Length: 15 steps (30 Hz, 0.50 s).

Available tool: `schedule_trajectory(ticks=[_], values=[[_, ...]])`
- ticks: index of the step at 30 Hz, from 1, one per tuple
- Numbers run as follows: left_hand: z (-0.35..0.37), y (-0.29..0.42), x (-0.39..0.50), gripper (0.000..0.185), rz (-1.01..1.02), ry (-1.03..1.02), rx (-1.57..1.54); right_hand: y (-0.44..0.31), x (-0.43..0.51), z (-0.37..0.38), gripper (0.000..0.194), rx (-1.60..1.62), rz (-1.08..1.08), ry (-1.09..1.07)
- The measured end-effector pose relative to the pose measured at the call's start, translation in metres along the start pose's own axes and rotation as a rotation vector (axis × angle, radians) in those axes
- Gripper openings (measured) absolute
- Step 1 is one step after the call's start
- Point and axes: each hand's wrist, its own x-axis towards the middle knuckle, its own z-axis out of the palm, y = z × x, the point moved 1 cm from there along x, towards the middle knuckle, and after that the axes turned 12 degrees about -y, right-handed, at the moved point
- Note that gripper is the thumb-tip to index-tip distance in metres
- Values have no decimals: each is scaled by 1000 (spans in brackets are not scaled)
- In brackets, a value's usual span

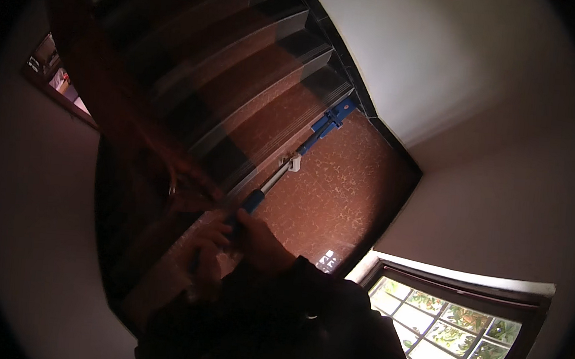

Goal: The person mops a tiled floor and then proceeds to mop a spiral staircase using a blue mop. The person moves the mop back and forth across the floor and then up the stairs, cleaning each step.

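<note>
A mop with a blue and white pole slants across a reddish speckled stair landing. Its flat blue head lies on the landing beside the lowest visible step, close to the wall. A white fitting sits partway along the pole. My right hand is closed around the blue grip, its thumb along the top. Nearer my body, my left hand wraps the handle's upper end. Dim light and blur partly hide the left fingers and that end.
Curved stairs with dark side bands rise to the upper left, beside a brown wooden handrail. A black skirting edges the white wall. A gridded window is at lower right.
</note>
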Motion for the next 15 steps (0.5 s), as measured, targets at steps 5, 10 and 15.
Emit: schedule_trajectory(ticks=[5, 10, 15], values=[[-19, 12, 44, 13, -81, -89, 210, -23, 6, -80, 42, -486, -144, -55], [-11, 70, 63, 21, 205, 125, 441, -53, 12, -166, 55, -565, -187, 51], [-27, 119, 67, 30, -103, 99, 503, -79, 52, -205, 53, 296, -108, 244]])
